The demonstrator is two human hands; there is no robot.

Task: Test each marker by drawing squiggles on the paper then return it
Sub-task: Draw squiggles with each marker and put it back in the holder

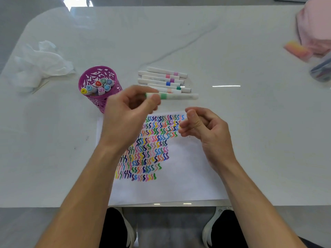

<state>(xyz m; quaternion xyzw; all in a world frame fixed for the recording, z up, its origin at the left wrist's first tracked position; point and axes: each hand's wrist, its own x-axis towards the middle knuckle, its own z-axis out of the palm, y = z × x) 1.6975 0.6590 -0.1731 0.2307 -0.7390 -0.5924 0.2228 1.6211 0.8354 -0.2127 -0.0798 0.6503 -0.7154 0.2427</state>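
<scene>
My left hand [129, 111] holds a white marker with a green band [172, 96] level, just in front of a row of several white markers [163, 80] lying on the table. My right hand [202, 129] hovers over the paper's upper right with curled fingers and holds nothing that I can see. The white paper [179, 176] lies at the table's near edge, its left part filled with rows of coloured squiggles [152, 145]. A purple cut-out pen cup [97, 86] with several capped markers stands left of my left hand.
Crumpled white tissue [41, 63] lies at the far left of the white marble table [232, 51]. A pink cloth [315, 27], an orange-pink block [297, 50] and a clear bag of markers [322, 70] sit at the far right. My shoes show below the table edge.
</scene>
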